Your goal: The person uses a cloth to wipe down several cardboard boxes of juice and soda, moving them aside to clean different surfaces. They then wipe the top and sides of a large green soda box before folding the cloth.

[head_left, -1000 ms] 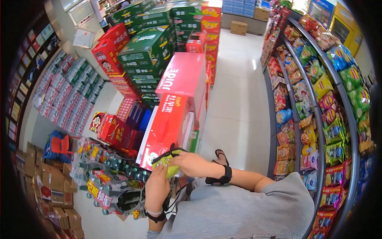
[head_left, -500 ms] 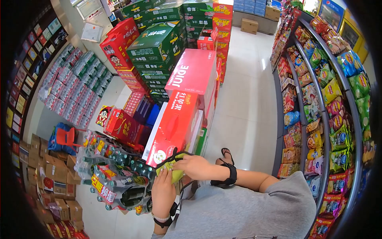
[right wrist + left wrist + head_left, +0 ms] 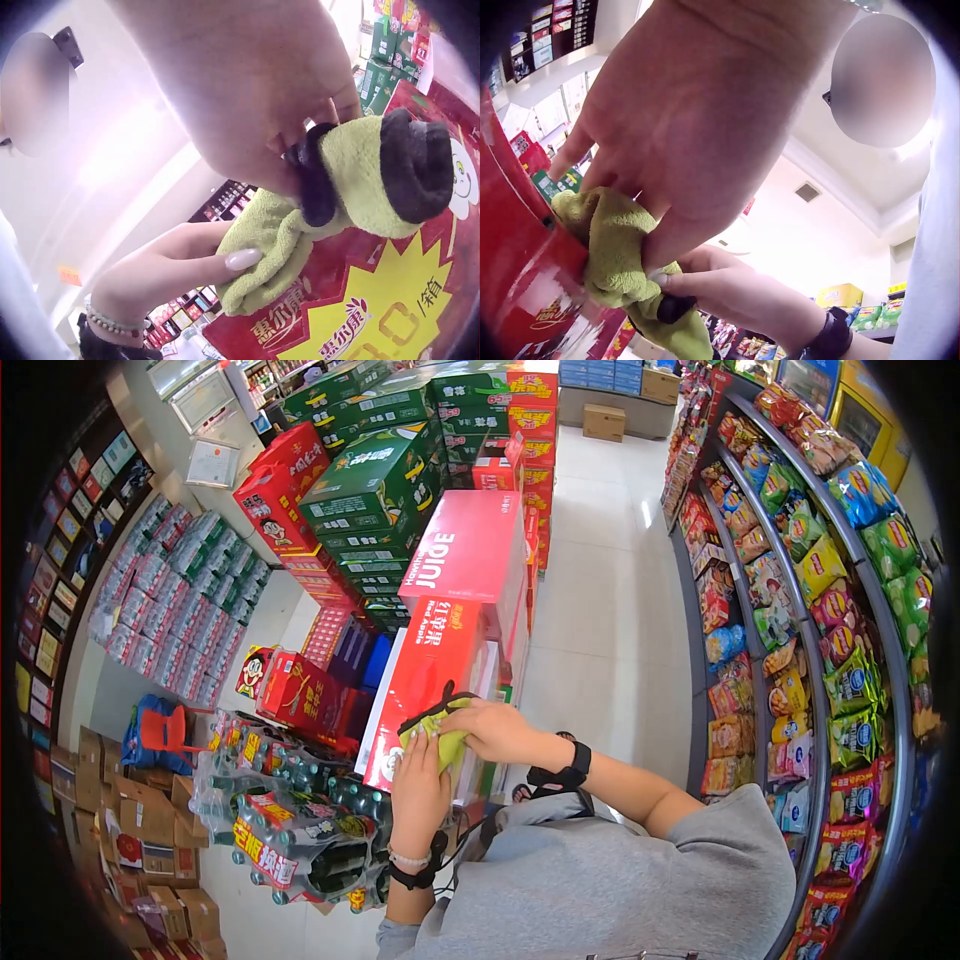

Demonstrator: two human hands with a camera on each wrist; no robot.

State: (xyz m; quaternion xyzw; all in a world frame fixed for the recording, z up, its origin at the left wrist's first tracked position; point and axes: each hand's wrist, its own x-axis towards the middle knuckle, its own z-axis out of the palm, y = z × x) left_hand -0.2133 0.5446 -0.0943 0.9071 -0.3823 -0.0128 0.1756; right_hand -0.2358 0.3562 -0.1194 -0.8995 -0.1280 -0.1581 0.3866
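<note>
A yellow-green terry cloth (image 3: 455, 748) with dark edging is bunched between both hands over the near end of a red carton of apple drink (image 3: 425, 680). My left hand (image 3: 420, 798) grips its near side, and the thumb presses on the folded cloth (image 3: 262, 236) in the right wrist view. My right hand (image 3: 497, 732) holds the other side, fingers curled around the dark-edged part. In the left wrist view, the cloth (image 3: 619, 247) lies close against the red carton (image 3: 525, 225). The left fingertips are partly hidden by the folds.
A pink juice carton (image 3: 465, 550) stands beyond the red one, with stacked green cartons (image 3: 365, 485) behind. Shrink-wrapped bottles (image 3: 310, 830) stand at the left. Snack shelves (image 3: 810, 650) line the right of the aisle floor (image 3: 590, 580). A yellow price sign (image 3: 390, 307) hangs on the carton's side.
Both hands and the cloth have shifted a little forward along the red carton. The sandalled foot in the aisle is now mostly hidden. The head view has swung slightly and come back.
</note>
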